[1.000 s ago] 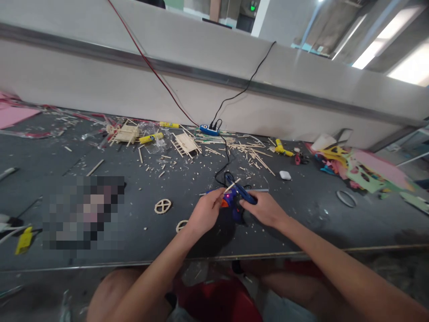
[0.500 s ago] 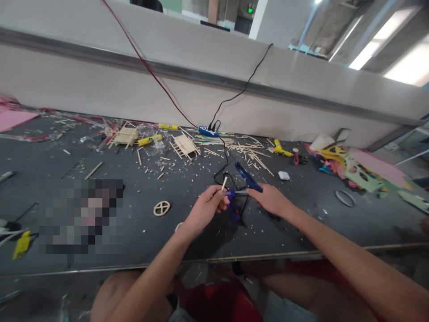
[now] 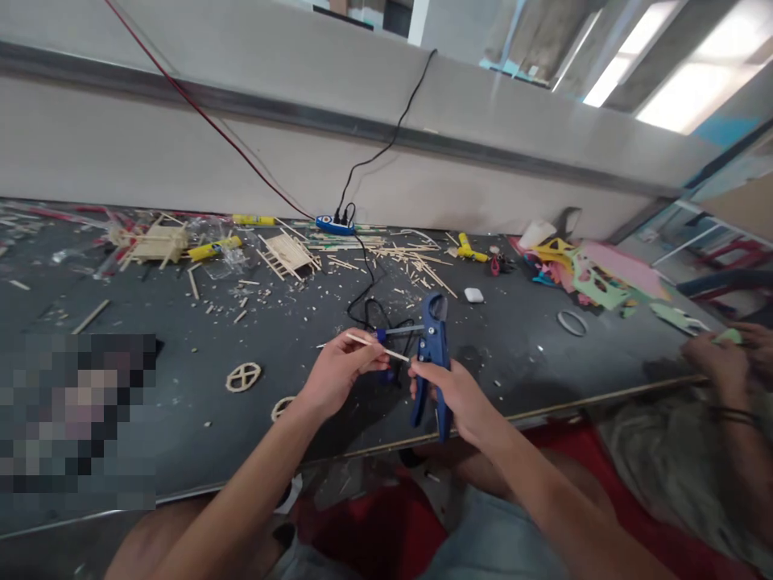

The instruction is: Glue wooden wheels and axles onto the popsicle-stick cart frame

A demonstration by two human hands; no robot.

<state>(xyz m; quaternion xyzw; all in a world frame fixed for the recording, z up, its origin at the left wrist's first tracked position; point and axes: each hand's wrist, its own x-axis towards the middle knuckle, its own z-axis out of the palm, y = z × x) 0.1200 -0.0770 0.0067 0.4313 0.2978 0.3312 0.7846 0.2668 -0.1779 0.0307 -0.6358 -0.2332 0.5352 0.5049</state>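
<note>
Left hand (image 3: 335, 374) pinches thin pale wooden stick (image 3: 378, 348), long axis pointing right toward upright blue cutter (image 3: 433, 358) gripped by right hand (image 3: 450, 395).

Left hand (image 3: 329, 379) pinches thin wooden stick (image 3: 378, 348); right hand (image 3: 450, 395) grips blue cutter (image 3: 433, 354) above the tabletop (image 3: 513, 354).

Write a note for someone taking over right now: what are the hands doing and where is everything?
Left hand: pinching a thin wooden stick, held level.
Right hand: gripping the blue cutter by its handles, head up, beside the stick's tip.
On the table: blue glue gun behind the hands, two wooden wheels to the left, stick frames and loose sticks at the back.
Done: wheels and frames assembled.
Left: this stick is not yet between the blades.
</note>
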